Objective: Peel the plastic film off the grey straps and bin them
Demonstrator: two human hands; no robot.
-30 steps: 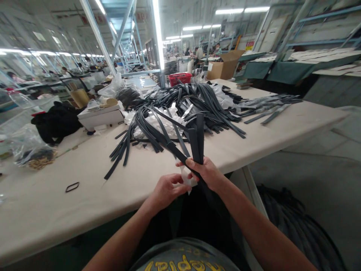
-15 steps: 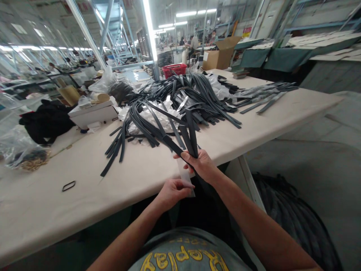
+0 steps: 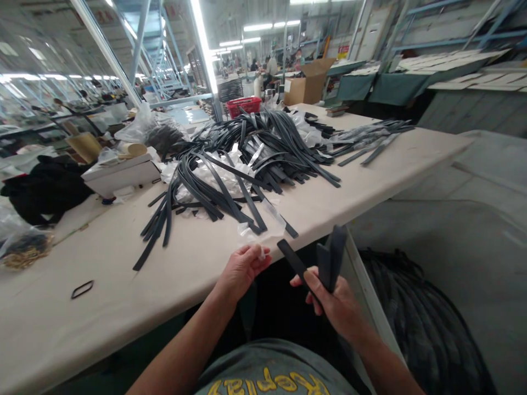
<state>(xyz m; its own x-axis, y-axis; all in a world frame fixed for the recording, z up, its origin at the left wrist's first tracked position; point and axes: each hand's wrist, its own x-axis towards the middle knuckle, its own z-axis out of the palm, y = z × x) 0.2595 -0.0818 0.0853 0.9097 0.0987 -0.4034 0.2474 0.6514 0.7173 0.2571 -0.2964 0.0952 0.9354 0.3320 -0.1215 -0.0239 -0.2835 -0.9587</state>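
Observation:
Several dark strips (image 3: 325,258) are gripped in my right hand (image 3: 331,299), just off the table's front edge, with their ends pointing up and one strip slanting left. My left hand (image 3: 248,266) is at the table edge, its fingers pinched on a small bit of white film (image 3: 262,253). Beyond it, a translucent white film strip (image 3: 274,219) lies on the table by the loose strip ends. A large pile of dark strips (image 3: 284,137) mixed with white wrapping covers the table's middle.
On the beige table (image 3: 107,318) lie a black rectangular ring (image 3: 83,289), a white box (image 3: 123,174), black cloth (image 3: 47,189) and a bag of brass-coloured parts (image 3: 27,249). Behind stand a red basket (image 3: 244,106) and a cardboard box (image 3: 308,82). More dark strips (image 3: 424,323) hang at lower right.
My hands have moved apart: the right went right and down with the strips, the left slightly up. The white film has left my left hand's lower grip and lies on the table. The view has shifted.

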